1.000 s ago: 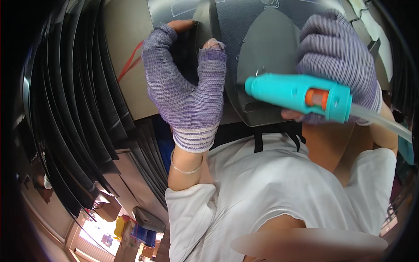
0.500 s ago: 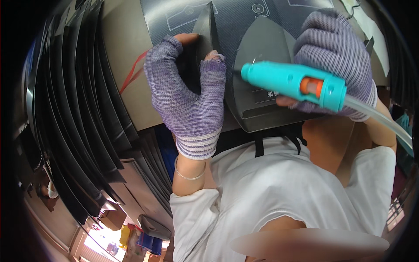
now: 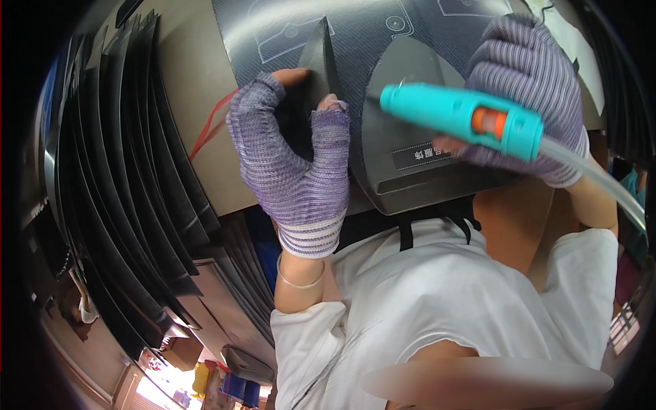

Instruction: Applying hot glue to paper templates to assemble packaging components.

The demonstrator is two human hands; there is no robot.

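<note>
"what are your hands doing?"

"my left hand (image 3: 294, 157) pinches an upright grey flap (image 3: 316, 58) between thumb and forefinger, the gap narrow. my right hand (image 3: 526, 89) is wrapped round a turquoise glue gun (image 3: 437, 109), its nozzle pointing left."

"where is the gun?"

"over a pointed grey panel (image 3: 403, 72), right of the flap. a clear tube (image 3: 594, 174) trails from its back to the right. i can't tell whether the nozzle touches the panel."

"and around you?"

"a dark patterned sheet (image 3: 362, 48) at the far side, a red ribbon (image 3: 213, 126) left of my left hand, and black strips (image 3: 130, 171) farther left."
</note>
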